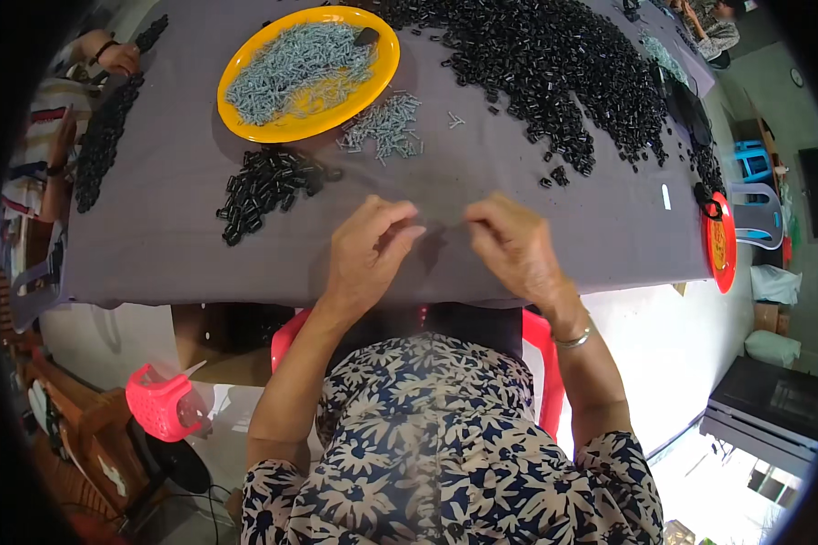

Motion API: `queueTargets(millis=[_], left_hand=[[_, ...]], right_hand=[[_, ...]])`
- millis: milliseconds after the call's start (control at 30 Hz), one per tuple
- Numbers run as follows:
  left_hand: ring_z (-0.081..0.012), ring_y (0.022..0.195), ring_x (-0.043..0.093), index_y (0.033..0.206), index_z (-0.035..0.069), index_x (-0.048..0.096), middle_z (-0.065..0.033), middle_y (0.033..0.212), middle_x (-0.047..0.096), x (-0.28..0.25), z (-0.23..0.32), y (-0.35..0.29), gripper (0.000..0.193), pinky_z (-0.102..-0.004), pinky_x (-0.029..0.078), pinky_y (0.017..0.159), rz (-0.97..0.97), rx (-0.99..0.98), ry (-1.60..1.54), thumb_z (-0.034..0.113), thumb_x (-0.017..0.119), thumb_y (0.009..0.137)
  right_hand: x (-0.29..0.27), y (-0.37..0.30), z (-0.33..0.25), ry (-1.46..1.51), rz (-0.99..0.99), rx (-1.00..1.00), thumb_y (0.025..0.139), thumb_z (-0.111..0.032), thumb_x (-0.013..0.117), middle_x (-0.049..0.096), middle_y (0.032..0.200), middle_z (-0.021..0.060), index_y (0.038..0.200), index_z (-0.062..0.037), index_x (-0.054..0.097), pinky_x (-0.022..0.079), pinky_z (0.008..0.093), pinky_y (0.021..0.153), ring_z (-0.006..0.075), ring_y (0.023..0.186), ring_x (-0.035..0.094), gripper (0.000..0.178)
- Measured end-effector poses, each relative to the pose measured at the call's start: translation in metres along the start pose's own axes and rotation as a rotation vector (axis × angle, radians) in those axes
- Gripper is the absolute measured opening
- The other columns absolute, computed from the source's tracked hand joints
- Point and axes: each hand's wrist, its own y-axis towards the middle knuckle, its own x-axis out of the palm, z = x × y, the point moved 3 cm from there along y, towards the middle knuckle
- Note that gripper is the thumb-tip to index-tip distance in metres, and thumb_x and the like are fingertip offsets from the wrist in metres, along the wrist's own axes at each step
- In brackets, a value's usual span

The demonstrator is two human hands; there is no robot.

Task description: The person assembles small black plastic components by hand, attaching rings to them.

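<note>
Over the near edge of the cloth-covered table, my left hand (370,247) is raised with its fingers curled. A gap shows between its thumb and forefinger, and nothing is visible in it. My right hand (515,243) faces it a short way off, fingers bent inward; whatever its fingertips hold, if anything, is hidden. Beyond my left hand lies a small pile of short black cylindrical pieces (268,189). Farther up, a loose heap of grey screws (386,127) lies beside a yellow oval plate (387,68), which is filled with more screws (291,68).
A large heap of black pieces (554,73) covers the far right. A red-rimmed dish (721,263) sits at the right table edge. At the far left, another person's hand (118,59) is by a row of black pieces (104,150). A pink basket (161,404) is below left.
</note>
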Motion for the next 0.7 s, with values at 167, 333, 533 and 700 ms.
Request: queueTargets(millis=[167, 333, 533, 700], left_hand=[[-0.0129, 0.085, 0.061, 0.118, 0.001, 0.063, -0.0057, 0.100, 0.063, 0.003, -0.013, -0.005, 0.036, -0.0271, 0.049, 0.069, -0.089, -0.142, -0.288, 0.000, 0.073, 0.083], [-0.0120, 0.084, 0.060, 0.111, 0.000, 0.066, -0.0045, 0.099, 0.063, 0.003, -0.025, -0.007, 0.027, -0.0250, 0.048, 0.073, -0.091, -0.180, -0.465, -0.002, 0.072, 0.084], [-0.0160, 0.079, 0.062, 0.109, 0.001, 0.066, -0.0072, 0.094, 0.064, -0.004, -0.018, -0.004, 0.027, -0.0276, 0.049, 0.071, -0.123, -0.080, -0.166, -0.001, 0.071, 0.083], [-0.0171, 0.078, 0.062, 0.108, 0.001, 0.066, -0.0072, 0.090, 0.064, 0.003, -0.020, -0.005, 0.026, -0.0281, 0.048, 0.069, -0.023, -0.055, -0.241, -0.002, 0.070, 0.083]], right_hand=[[0.034, 0.014, -0.019, 0.114, -0.114, -0.196, 0.086, 0.004, 0.065, 0.061, 0.079, 0.0116, 0.098, -0.0009, 0.064, 0.049, 0.0340, 0.062, 0.0258, 0.069, 0.061, 0.012], [0.043, 0.013, -0.016, 0.365, -0.140, 0.168, 0.093, -0.003, 0.066, 0.064, 0.080, 0.0020, 0.097, -0.0030, 0.065, 0.051, 0.0254, 0.063, 0.0099, 0.069, 0.059, 0.004], [0.042, 0.011, -0.010, 0.483, -0.249, 0.372, 0.094, -0.004, 0.066, 0.063, 0.080, -0.0009, 0.096, -0.0029, 0.066, 0.049, 0.0220, 0.062, 0.0056, 0.069, 0.057, 0.002], [0.040, 0.021, -0.020, 0.110, -0.150, -0.105, 0.090, -0.001, 0.067, 0.063, 0.079, -0.0003, 0.095, -0.0006, 0.067, 0.048, 0.0239, 0.061, 0.0058, 0.068, 0.057, 0.005]])
